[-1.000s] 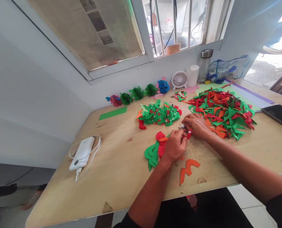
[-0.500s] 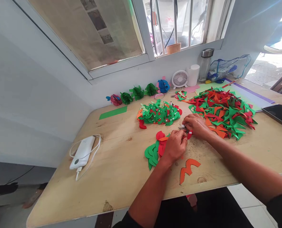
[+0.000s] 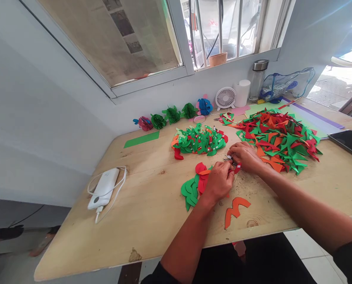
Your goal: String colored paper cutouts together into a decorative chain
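Note:
Pinched in the fingers of my left hand [image 3: 221, 179] is a red paper cutout [image 3: 238, 168] with a small white patch on its end. My right hand [image 3: 244, 157] is closed just beyond, around a small dark pointed metal tool [image 3: 227, 159]; its exact kind is hidden by my fingers. A tiny white bit shows at the fingertips. Beside my left hand lie green paper cutouts [image 3: 189, 193] and red paper cutouts [image 3: 201, 168]. An orange zigzag paper piece [image 3: 235, 211] rests nearer the table edge.
Green cutouts with white patches [image 3: 199, 141] are heaped ahead. A large pile of paper scraps [image 3: 279, 138] spreads to the right, near a phone [image 3: 349, 142]. A power bank [image 3: 105, 187] with cable lies left. Paper ornaments [image 3: 172, 114], a small fan [image 3: 225, 98] and a glass bottle [image 3: 257, 81] line the wall.
Both hands stay almost in place, still closed on the same things. The view has shifted very slightly; the piles have not moved.

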{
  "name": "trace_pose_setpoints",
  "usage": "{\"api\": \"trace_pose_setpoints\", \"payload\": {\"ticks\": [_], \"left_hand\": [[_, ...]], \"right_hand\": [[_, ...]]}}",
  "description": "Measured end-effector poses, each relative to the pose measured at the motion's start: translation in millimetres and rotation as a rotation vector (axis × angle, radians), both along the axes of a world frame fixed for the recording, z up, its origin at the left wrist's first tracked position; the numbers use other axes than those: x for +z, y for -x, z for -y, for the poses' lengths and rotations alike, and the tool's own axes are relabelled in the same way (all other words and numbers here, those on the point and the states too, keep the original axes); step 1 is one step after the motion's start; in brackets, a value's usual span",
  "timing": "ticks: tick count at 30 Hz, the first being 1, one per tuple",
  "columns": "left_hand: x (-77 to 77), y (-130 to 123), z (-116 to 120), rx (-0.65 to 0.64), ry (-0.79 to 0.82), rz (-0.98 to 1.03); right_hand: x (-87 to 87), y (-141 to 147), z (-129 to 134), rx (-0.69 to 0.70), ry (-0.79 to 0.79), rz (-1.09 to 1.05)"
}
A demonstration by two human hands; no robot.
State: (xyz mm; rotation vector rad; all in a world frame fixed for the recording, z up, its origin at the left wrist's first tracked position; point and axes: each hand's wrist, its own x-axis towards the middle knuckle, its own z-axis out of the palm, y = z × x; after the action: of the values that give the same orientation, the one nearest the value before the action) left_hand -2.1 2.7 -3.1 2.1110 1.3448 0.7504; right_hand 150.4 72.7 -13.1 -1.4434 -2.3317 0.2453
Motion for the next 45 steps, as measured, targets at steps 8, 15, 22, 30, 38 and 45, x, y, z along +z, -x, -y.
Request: {"api": "trace_pose_setpoints", "payload": {"ticks": [8, 15, 22, 30, 38, 45], "left_hand": [[1.1, 0.2, 0.2, 0.002, -0.003, -0.025], [1.1, 0.4, 0.3, -0.007, -0.005, -0.022], [1.6, 0.4, 0.2, -0.004, 0.004, -0.022], [2.4, -0.3, -0.1, -0.002, 0.001, -0.017], [0.6, 0.1, -0.2, -0.011, -0.015, -0.036], [-0.2, 0.0, -0.6, -0.014, -0.005, -0.028]], "right_hand": [[-2.6, 0.1, -3.6, -0.004, -0.006, -0.046], [-3.3, 0.7, -5.0, -0.018, 0.014, -0.067], [-3.5, 0.7, -5.7, -0.023, 0.015, -0.075], [-3.2, 2.1, -5.0, -0.02, 0.012, -0.082], [-2.1, 1.5, -5.2, -0.007, 0.033, -0.08], [-2.2, 1.9, -6.1, -0.023, 0.022, -0.061]]}}
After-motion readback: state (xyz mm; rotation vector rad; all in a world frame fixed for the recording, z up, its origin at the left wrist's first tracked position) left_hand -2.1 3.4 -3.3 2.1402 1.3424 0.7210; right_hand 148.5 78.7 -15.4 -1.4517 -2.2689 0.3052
